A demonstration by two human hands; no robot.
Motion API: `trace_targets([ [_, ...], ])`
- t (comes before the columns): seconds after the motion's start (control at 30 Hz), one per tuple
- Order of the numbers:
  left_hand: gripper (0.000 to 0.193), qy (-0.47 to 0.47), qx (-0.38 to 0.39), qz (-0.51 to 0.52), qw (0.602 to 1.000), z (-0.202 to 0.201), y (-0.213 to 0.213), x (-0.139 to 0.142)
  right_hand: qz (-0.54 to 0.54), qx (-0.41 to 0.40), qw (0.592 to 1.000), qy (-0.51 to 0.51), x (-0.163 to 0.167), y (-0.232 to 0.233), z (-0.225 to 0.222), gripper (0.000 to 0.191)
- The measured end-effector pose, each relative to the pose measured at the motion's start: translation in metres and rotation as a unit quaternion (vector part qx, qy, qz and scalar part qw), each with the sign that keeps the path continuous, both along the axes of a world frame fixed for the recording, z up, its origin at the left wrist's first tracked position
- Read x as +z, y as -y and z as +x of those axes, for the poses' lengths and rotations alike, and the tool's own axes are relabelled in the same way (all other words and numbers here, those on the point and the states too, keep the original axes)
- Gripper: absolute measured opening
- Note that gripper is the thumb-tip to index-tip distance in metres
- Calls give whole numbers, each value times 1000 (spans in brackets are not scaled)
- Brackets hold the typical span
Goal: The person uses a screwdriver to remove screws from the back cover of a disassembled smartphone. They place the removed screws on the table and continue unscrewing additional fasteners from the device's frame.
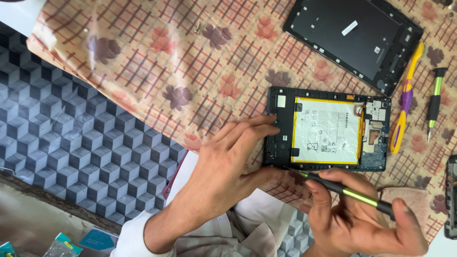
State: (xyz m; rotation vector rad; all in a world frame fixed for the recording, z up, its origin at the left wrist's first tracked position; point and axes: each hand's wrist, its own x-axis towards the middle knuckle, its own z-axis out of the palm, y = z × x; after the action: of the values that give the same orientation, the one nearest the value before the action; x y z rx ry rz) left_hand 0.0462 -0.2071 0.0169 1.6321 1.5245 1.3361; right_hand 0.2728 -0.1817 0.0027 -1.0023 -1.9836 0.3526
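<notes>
Left hand [228, 157], fingers spread, pins the open tablet [328, 129] at its 9 o'clock edge, steadying it; right hand [362, 216] pinches a screwdriver [342, 189], tip at 7 o'clock.

- I see one open black tablet with a white battery [326, 129].
- One flat black back cover [353, 37].
- Two green and black screwdrivers [350, 191] [434, 102].
- One yellow and purple plastic stick [406, 100].
- Two bare hands [228, 159] [354, 216].
</notes>
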Motion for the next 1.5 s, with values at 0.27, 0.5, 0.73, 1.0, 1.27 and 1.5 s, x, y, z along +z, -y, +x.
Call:
trace_targets([
  [0.27,75,-10,-36,0,999,-4,1,1,-49,180,981,-51,14,-15,-8,68],
  [0.5,71,-5,-45,6,999,-3,2,-3,6,140,990,20,40,-28,-33,78],
  [0.73,69,1,-36,19,999,-2,1,-5,-73,188,980,3,46,-35,-31,69],
  [1.0,63,5,-52,33,998,-1,2,-10,-31,99,995,-5,25,-26,-7,84],
  [1.27,64,1,-58,33,998,-2,0,-10,-82,112,990,15,33,-28,1,85],
  [1.5,65,6,-64,20,998,-5,1,-9,-111,143,983,-17,27,-25,-3,68],
])
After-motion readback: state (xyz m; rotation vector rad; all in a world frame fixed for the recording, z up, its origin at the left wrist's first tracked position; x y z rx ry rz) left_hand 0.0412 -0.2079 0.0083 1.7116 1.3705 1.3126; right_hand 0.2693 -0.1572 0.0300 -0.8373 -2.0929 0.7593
